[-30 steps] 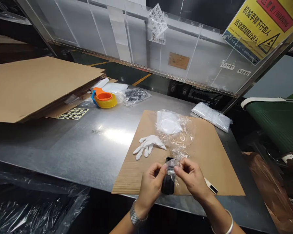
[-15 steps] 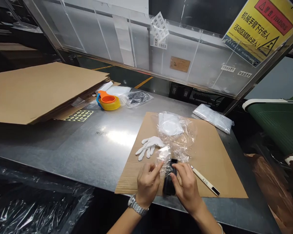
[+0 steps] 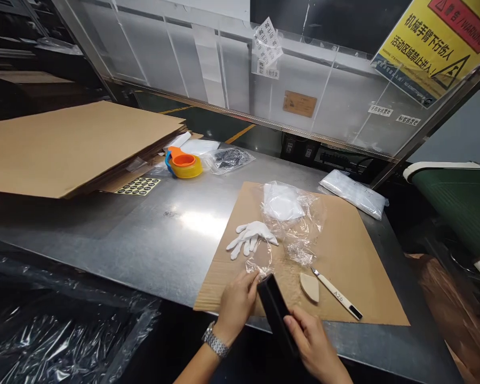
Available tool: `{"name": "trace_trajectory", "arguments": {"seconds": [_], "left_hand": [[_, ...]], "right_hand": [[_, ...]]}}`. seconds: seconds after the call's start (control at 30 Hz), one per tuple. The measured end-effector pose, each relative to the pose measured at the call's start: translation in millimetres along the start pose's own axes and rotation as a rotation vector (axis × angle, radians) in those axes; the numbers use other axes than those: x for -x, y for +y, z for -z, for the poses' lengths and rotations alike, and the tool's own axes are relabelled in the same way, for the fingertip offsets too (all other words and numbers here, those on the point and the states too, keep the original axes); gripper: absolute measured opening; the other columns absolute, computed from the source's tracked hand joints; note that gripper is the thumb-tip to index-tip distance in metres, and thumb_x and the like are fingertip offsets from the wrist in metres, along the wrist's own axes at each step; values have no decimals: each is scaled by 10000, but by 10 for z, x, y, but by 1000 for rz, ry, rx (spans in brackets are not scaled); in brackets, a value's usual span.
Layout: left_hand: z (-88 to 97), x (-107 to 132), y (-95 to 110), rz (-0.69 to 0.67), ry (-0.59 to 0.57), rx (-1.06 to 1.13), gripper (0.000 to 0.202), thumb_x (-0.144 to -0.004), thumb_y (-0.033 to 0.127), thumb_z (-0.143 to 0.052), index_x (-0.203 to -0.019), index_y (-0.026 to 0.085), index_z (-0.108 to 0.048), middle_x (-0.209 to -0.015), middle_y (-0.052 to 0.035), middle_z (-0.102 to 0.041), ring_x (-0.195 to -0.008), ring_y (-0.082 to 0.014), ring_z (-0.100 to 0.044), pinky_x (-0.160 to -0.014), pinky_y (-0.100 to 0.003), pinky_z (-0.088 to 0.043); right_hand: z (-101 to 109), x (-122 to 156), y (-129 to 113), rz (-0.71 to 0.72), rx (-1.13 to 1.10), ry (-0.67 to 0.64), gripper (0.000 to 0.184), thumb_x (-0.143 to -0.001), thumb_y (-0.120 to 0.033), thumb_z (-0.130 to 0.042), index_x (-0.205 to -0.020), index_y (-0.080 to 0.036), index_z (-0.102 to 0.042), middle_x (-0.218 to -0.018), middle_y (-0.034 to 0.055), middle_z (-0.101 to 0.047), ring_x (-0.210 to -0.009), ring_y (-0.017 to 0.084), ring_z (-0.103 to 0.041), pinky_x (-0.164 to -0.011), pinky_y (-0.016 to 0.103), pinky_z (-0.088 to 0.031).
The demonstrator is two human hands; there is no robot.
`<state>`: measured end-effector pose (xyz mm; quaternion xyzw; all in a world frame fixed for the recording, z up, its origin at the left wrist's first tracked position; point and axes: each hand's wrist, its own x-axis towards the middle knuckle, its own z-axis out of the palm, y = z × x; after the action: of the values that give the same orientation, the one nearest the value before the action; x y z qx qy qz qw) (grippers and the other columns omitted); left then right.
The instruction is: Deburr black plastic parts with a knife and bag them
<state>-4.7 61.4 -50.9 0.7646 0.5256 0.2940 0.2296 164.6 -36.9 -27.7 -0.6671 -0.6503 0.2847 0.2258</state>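
My right hand [image 3: 314,338] is closed around the lower part of a long black box-like piece [image 3: 275,309], tilted over the front edge of the cardboard sheet [image 3: 356,256]. My left hand [image 3: 238,298] pinches a crumpled clear plastic bag [image 3: 260,261] near the black piece's upper end. A silver watch is on the left wrist. Just right of the black piece lies a beige wedge-shaped block [image 3: 310,288]. Beside it rests a white-handled craft knife [image 3: 338,294] marked A26. A white glove [image 3: 252,237] lies beyond my left hand.
White material in clear plastic [image 3: 282,202] lies at the sheet's far side. Left on the metal table [image 3: 144,240] are stacked cardboard [image 3: 80,144], a tape dispenser [image 3: 185,162] and a sticker sheet [image 3: 139,186]. A plastic-wrapped pack [image 3: 354,193] lies at the back right.
The black piece has been lifted and tilted towards me in my right hand. My left hand has drawn the clear plastic leftwards. The beige block now shows where my right hand was.
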Motion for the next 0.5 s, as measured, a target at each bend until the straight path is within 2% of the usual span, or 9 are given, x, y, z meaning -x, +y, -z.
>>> {"name": "trace_trajectory", "arguments": {"seconds": [0.1,0.2,0.33,0.43,0.5], "left_hand": [[57,-24,-30,-35,-100,68,282,-847,186,-437,-977,223,-684,-909,-37,-715,-835,-177,-659,-716,-280,-522],[101,-16,-49,-71,-159,80,294,-847,177,-428,-992,217,-681,-966,-27,-723,-887,-170,-667,-778,-278,-530],[80,70,11,-108,-141,-1,323,-883,192,-374,-1054,196,-649,-1016,-57,-709,-909,-188,-663,-782,-302,-532],[23,183,131,-174,-105,-105,358,-872,141,-348,-1120,139,-607,-921,-117,-710,-819,-248,-663,-704,-383,-534],[-3,269,232,-265,-109,-156,364,-851,109,-352,-1108,116,-609,-780,-113,-697,-704,-259,-647,-619,-394,-523]], "right_hand": [[-53,17,63,-5,-35,-40,407,-939,-414,-303,-638,-211,-487,-563,-30,-565,-483,111,-547,-422,191,-342],[-122,11,139,-38,16,1,433,-939,-399,-303,-581,-205,-447,-505,-25,-545,-443,118,-525,-416,206,-317],[-173,25,115,-76,176,110,353,-927,-364,-329,-676,-222,-534,-534,24,-593,-479,177,-567,-446,252,-285],[-199,36,31,-36,266,142,306,-914,-353,-337,-779,-239,-587,-639,66,-650,-569,224,-622,-477,269,-308],[-204,31,-14,-2,294,141,295,-910,-355,-335,-842,-241,-599,-709,83,-674,-647,250,-648,-506,277,-340]]}}
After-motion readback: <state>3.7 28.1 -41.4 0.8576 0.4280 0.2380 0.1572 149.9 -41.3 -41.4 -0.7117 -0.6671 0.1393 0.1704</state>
